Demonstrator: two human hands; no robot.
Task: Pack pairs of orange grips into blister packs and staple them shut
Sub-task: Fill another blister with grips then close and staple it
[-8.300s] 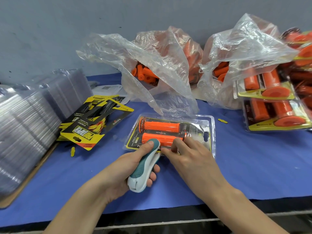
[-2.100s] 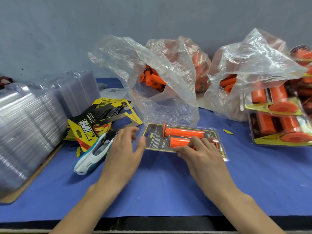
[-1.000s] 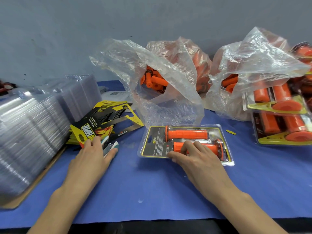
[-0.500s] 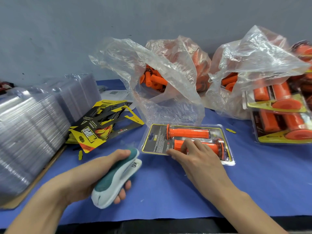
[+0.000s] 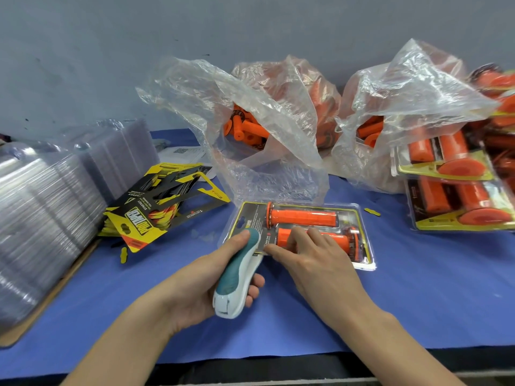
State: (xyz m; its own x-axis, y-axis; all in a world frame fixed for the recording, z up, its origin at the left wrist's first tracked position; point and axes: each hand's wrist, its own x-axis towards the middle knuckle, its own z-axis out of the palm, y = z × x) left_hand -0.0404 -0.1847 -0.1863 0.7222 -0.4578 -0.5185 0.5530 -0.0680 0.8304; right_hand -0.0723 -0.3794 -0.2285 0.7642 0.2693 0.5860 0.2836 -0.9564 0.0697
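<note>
Head view. One blister pack (image 5: 250, 215) lies flat on the blue bench (image 5: 418, 288), just in front of the middle plastic bag (image 5: 264, 129). It holds two orange grips side by side, lengthwise left to right: the far grip (image 5: 302, 217) fully visible, the near grip (image 5: 338, 242) partly covered by the right hand (image 5: 315, 260).

The right hand rests on the pack with its fingers (image 5: 281, 250) fairly straight and spread. The forefinger lies along the pack's near edge and the others over the near grip. It presses down and clasps nothing.

The left hand (image 5: 195, 280) grips a teal and white stapler (image 5: 239, 277), fingers wrapped underneath and thumb along the top. The stapler's nose is at the near left edge of the pack, touching or overlapping it. Whether the edge sits inside the stapler's mouth cannot be told.

Left of the pack is a loose pile of black and yellow printed cards (image 5: 156, 201), and beyond it stacks of clear blister shells (image 5: 41, 207). Two more bags of loose orange grips (image 5: 367, 132) stand at the back. Filled packs (image 5: 451, 190) are piled at the right.
</note>
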